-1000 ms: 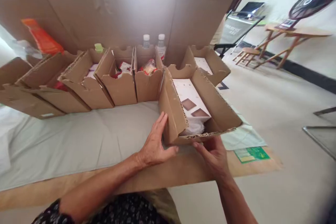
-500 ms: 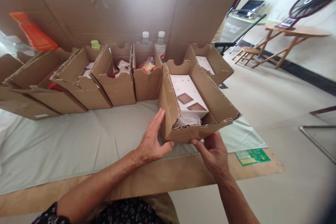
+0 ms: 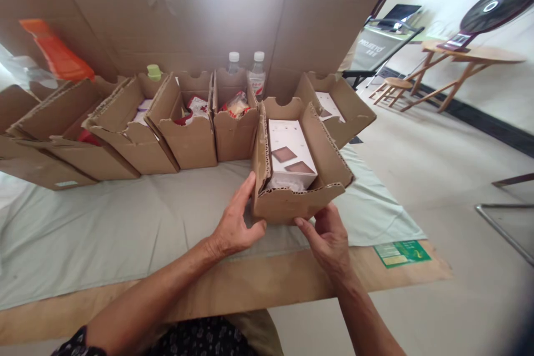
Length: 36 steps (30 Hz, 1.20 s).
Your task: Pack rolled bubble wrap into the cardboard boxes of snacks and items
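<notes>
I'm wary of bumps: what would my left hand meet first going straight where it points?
Probably the nearer brown cardboard box holding a white rectangular carton; your left hand seems to touch the box's side.

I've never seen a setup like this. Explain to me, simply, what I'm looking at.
There is no machine here: these are a person's two bare hands, seen by a camera worn on the head that looks forward and down.

The left hand touches the left side of an open cardboard box. The right hand holds its lower front edge, the fingers partly hidden. Inside lies a white carton printed with brown squares. Whether the box's base clears the surface is hard to tell.

A pale green cloth covers most of the surface. To the left stands a row of similar boxes; another box sits behind the held one. Two white-capped bottles stand behind the row.
</notes>
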### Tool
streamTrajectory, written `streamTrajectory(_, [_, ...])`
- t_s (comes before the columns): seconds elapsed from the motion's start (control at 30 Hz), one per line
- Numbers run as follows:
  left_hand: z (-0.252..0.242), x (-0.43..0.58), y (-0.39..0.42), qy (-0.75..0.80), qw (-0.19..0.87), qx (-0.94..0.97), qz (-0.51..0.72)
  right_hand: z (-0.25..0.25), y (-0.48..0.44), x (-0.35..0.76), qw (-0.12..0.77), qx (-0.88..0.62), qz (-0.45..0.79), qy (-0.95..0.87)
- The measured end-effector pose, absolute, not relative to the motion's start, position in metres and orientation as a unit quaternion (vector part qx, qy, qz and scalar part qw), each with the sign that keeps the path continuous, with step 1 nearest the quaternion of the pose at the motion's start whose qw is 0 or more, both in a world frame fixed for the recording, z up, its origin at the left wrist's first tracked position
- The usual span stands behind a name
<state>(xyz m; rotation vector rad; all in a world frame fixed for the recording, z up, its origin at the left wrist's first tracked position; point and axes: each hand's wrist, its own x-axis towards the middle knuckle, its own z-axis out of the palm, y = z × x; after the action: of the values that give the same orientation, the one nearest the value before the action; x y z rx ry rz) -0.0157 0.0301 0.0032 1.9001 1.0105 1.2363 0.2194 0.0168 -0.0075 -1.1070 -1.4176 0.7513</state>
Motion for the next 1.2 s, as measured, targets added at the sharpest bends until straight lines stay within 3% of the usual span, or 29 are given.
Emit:
streamTrajectory(0.33, [0.011, -0.003, 0.049, 0.355, 0.246, 0.766, 0.476, 0.004, 0.045, 0.230, 0.576, -0.445, 0.321, -0.606])
streamTrajectory(0.67, [0.010, 0.015, 0.052, 0.482, 0.219, 0.690, 0.494, 0.021, 0.072, 0.234, 0.453, -0.589, 0.211, -0.636])
streamTrajectory(0.97, [-0.008, 0.013, 0.067, 0.460, 0.274, 0.697, 0.478, 0.025, 0.079, 0.203, 0.348, -0.500, 0.304, -0.732])
streamTrajectory(1.2, [-0.027, -0.002, 0.082, 0.470, 0.315, 0.708, 0.424, 0.010, 0.109, 0.193, 0.341, -0.505, 0.310, -0.730])
